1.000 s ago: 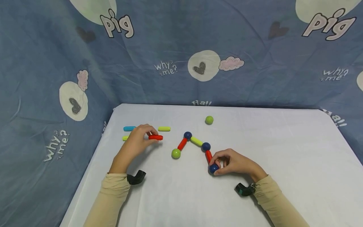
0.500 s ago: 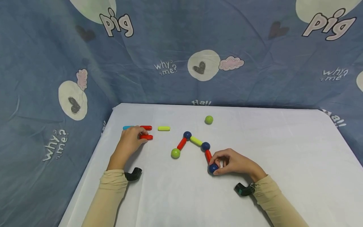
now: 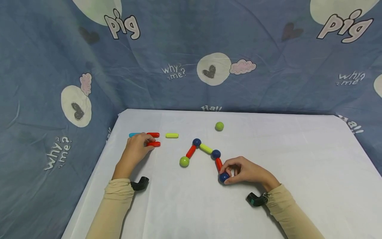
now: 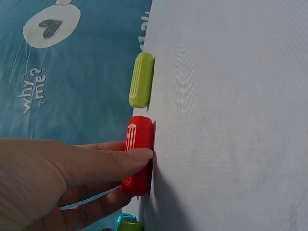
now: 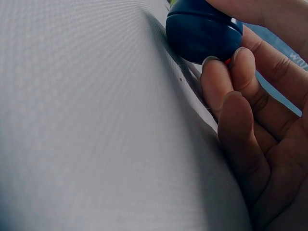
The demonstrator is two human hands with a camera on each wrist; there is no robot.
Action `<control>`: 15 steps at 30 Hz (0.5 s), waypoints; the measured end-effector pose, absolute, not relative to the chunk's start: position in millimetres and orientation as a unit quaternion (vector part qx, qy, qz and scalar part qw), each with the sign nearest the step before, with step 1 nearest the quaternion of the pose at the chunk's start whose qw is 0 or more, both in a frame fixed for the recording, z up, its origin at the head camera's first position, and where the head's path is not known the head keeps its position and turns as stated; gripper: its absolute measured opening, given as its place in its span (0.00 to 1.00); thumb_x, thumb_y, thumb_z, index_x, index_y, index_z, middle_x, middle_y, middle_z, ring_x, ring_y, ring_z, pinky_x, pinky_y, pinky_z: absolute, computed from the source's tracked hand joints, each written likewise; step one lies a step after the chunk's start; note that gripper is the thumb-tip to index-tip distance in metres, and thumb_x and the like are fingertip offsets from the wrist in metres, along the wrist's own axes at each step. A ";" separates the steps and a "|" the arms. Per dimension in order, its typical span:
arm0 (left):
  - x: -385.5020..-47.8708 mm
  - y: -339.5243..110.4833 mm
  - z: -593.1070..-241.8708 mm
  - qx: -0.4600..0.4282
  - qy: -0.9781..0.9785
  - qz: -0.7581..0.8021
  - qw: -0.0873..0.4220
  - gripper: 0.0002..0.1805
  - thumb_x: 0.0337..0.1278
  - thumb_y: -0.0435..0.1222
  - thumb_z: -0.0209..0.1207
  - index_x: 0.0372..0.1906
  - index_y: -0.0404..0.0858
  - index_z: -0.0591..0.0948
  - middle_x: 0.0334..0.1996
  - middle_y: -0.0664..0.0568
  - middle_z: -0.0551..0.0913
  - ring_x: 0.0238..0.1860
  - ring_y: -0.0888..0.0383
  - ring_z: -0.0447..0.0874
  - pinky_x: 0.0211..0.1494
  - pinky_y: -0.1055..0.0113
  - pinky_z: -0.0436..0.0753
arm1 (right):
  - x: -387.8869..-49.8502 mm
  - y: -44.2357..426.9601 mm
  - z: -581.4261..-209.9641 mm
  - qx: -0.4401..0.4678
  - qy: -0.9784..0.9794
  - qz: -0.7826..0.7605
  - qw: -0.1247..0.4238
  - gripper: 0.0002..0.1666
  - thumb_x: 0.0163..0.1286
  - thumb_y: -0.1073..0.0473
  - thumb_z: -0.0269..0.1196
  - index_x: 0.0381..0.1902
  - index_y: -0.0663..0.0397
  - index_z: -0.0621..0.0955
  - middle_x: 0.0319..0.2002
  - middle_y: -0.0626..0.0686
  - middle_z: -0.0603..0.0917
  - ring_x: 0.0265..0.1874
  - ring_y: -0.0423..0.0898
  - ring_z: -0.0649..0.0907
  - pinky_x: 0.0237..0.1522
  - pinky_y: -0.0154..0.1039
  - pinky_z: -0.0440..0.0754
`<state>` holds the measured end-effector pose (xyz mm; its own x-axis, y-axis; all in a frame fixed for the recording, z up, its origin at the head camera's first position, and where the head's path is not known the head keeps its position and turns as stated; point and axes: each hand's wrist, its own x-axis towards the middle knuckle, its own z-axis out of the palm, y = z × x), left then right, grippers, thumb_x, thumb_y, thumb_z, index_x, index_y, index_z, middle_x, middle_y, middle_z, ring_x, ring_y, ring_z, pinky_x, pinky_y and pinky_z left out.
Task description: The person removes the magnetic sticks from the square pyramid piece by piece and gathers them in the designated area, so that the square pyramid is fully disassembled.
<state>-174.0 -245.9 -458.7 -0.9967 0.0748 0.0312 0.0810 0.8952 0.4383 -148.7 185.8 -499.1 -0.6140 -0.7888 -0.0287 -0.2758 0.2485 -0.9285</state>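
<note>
The left hand [image 3: 135,150] pinches a red plastic rod [image 4: 139,134], perhaps touching the white-clothed desk [image 3: 310,159]; the right hand [image 3: 246,171], fingers [image 5: 236,120] curled, grips a glossy blue ball [image 5: 202,32].

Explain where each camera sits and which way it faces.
Head: on the head, facing forward and down at a white cloth; left hand, right hand, beige fabric sleeves show.
Left wrist: worn there, facing a red plastic rod; the left hand shows, pinching it.
Right wrist: worn there, facing a glossy navy ball; the right hand shows.
Head and left wrist share the red rod.
</note>
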 end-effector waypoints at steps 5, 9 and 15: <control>-174.1 -245.0 -457.1 -0.039 -0.973 -0.228 0.003 0.16 0.53 0.30 0.74 0.48 0.32 0.87 0.45 0.39 0.88 0.46 0.42 0.83 0.62 0.40 0.74 | -147.9 185.3 -498.2 -0.354 0.748 -0.498 0.258 0.16 0.61 0.59 0.76 0.46 0.52 0.87 0.31 0.59 0.80 0.24 0.34 0.74 0.26 0.29 0.77; -173.7 -242.6 -454.2 -0.045 -0.972 -0.232 0.006 0.17 0.52 0.31 0.75 0.49 0.32 0.87 0.45 0.39 0.88 0.47 0.42 0.83 0.59 0.42 0.75 | -147.2 184.8 -497.2 -0.348 0.751 -0.498 0.258 0.16 0.61 0.59 0.77 0.46 0.51 0.87 0.31 0.58 0.80 0.24 0.34 0.74 0.26 0.29 0.77; -170.4 -229.4 -445.3 -0.073 -0.964 -0.254 0.012 0.18 0.54 0.33 0.75 0.51 0.35 0.88 0.49 0.40 0.88 0.53 0.41 0.81 0.60 0.43 0.75 | -146.7 184.8 -496.6 -0.341 0.753 -0.499 0.259 0.17 0.60 0.57 0.77 0.47 0.51 0.87 0.31 0.59 0.81 0.24 0.34 0.74 0.26 0.29 0.78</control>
